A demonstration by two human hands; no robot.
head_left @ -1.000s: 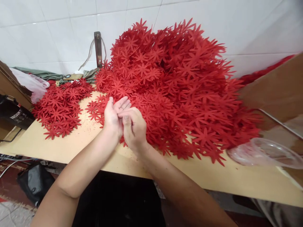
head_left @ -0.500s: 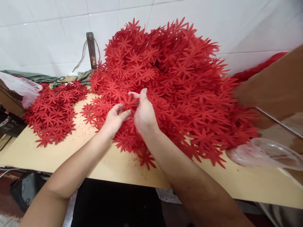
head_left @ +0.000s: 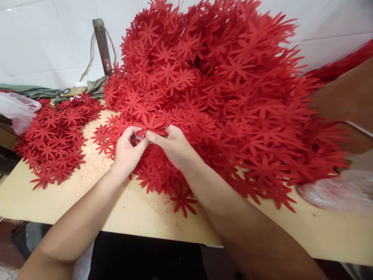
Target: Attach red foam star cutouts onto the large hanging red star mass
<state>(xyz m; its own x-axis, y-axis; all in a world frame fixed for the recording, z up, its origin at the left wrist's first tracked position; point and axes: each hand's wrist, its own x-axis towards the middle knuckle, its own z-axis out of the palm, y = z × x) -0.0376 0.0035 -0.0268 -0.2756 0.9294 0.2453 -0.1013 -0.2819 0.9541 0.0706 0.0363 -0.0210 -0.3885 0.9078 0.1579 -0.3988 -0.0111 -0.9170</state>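
Red star-shaped flower cutout (head_left: pixel 151 125) pinched between left hand (head_left: pixel 127 149) and right hand (head_left: pixel 171 144).

A small craft workshop: a plain board table (head_left: pixel 72 194) against a white tiled wall (head_left: pixel 43 39), heaped with a great pile of red cut-out flowers (head_left: pixel 218 97), scrap dust along its near edge.

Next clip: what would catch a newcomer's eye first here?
The huge heap of red flower cutouts, banked against the white tiled wall over most of the table. Next, the left hand and right hand pinching one red flower at the heap's front edge. A flatter pile lies left.
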